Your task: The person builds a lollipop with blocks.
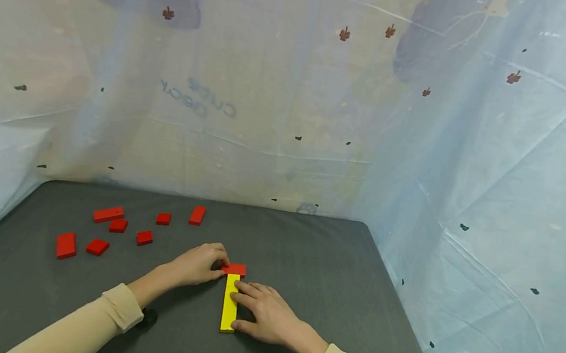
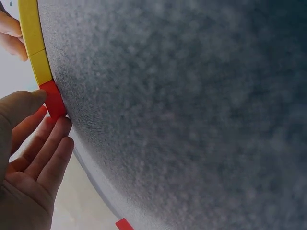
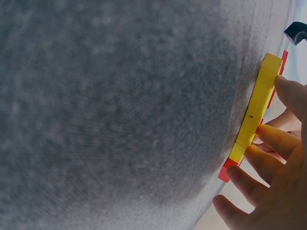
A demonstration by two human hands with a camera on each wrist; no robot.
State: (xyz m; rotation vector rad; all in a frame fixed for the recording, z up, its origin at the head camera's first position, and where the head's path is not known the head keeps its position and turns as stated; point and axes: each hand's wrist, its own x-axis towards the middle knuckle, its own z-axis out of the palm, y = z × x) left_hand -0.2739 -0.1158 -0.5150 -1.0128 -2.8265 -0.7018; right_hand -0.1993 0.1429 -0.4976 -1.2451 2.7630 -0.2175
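Midway between the bench's [image 1: 331,261] side edges, the left hand [image 1: 200,264] pinches a red block [image 1: 237,270] by its end, and the right hand [image 1: 269,314], relaxed, touches the yellow blocks [image 1: 230,308] abutting it, all seemingly light, rigid, best held by their sides.

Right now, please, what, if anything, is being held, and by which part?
The left hand pinches the red block by its left end; the right hand only touches the yellow strip.

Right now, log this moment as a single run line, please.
left hand: grips red block | red block: across far end of yellow strip | right hand: touches yellow strip | other red blocks: scattered farther left
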